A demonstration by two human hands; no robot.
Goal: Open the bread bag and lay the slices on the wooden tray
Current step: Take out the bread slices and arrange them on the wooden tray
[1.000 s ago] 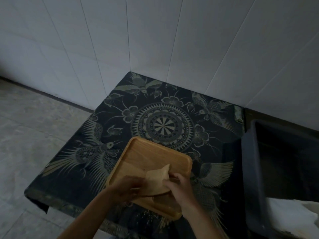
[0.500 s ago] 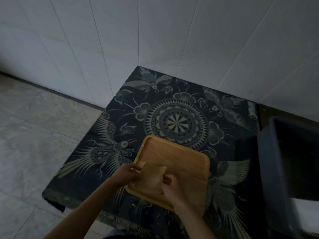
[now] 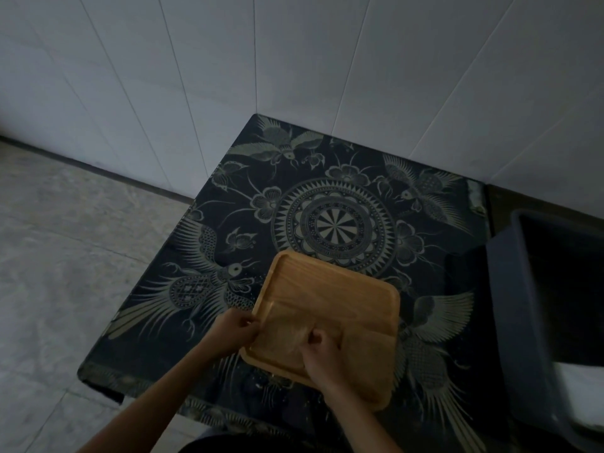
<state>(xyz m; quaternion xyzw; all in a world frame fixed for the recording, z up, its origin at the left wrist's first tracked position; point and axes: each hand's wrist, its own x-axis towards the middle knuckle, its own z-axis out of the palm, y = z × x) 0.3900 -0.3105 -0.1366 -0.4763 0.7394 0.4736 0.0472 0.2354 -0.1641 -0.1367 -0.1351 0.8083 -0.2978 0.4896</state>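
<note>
A square wooden tray (image 3: pixel 343 289) lies on the dark patterned table (image 3: pixel 333 197), near its front edge. On the tray's near-left part lies a pale tan bread bag (image 3: pixel 284 331), dim and hard to tell from the wood. My left hand (image 3: pixel 235 331) pinches the bag's left side at the tray's left rim. My right hand (image 3: pixel 322 351) grips its right side, fingers curled, resting over the tray's front rim. I cannot make out separate slices in this low light.
A dark plastic bin (image 3: pixel 510 305) stands right of the table, with something white (image 3: pixel 581 380) inside it. White panelled walls meet behind the table's far corner. Grey floor (image 3: pixel 65 273) lies to the left beyond the table edge.
The bag was raised and bunched between my hands a second ago; now it lies low and flat on the tray. Both hands have moved slightly apart and down.
</note>
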